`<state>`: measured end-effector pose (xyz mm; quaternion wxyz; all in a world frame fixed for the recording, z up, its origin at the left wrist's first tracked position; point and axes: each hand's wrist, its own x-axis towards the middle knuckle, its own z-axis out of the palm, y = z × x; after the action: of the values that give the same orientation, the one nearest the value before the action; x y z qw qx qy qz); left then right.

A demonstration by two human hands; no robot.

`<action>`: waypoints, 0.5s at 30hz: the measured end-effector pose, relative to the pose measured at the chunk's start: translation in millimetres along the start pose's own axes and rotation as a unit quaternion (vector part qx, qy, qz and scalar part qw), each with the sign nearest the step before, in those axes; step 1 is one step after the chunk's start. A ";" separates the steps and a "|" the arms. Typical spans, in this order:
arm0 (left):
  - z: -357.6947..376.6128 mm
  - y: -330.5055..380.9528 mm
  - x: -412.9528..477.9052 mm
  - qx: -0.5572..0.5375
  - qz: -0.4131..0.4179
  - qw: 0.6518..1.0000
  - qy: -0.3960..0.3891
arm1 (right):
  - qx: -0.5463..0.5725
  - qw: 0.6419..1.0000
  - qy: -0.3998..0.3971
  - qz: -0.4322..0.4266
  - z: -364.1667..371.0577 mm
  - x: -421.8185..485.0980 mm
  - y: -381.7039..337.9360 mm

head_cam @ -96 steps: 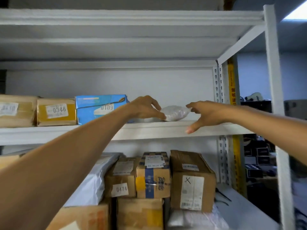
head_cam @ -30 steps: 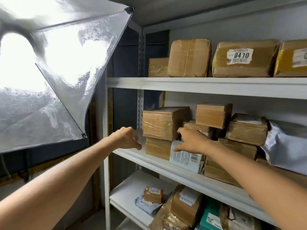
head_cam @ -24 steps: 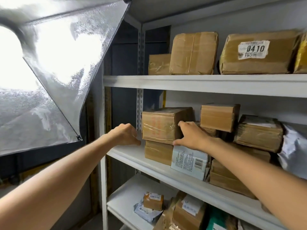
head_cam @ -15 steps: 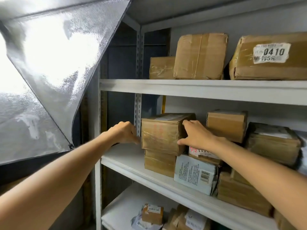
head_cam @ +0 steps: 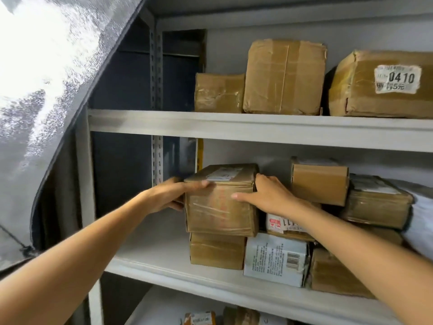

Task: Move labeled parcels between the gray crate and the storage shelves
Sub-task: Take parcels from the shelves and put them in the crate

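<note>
A taped brown cardboard parcel (head_cam: 218, 207) with a white label on top sits on a smaller brown box (head_cam: 216, 250), at the left end of the middle shelf (head_cam: 164, 269). My left hand (head_cam: 168, 195) grips its left side, thumb over the top front edge. My right hand (head_cam: 267, 195) holds its right side, thumb across the front face and fingers round the far corner. The gray crate is not in view.
A white printed box (head_cam: 275, 261) and several brown parcels fill the shelf to the right. The upper shelf (head_cam: 234, 126) carries more boxes, one labelled 0410 (head_cam: 396, 78). A silver lighting softbox (head_cam: 42, 90) hangs at the left beside the shelf post (head_cam: 155, 160).
Both hands have closed in on the top left parcel. The left hand moved right from the shelf post onto its side, and the right thumb came down over its front. The view shifted closer.
</note>
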<state>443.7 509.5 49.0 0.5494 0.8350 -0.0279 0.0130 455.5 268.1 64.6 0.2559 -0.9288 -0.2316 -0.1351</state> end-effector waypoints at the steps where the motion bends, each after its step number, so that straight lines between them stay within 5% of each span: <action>1: 1.2 -1.4 5.3 -0.040 -0.012 0.999 0.009 | 0.020 1.000 0.000 0.005 4.0 0.7 -4.0; 6: 4.7 -9.1 16.4 -0.146 -0.068 0.986 0.052 | 0.136 0.985 0.058 0.091 22.8 1.2 -16.9; 15: 14.5 -30.2 -1.8 -0.213 -0.016 0.975 0.059 | 0.316 0.935 0.066 0.144 26.7 -7.2 -11.0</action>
<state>443.6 508.2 15.4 0.7153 0.6971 0.0160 0.0469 447.4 288.2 44.2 0.5676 -0.8124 -0.1084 -0.0780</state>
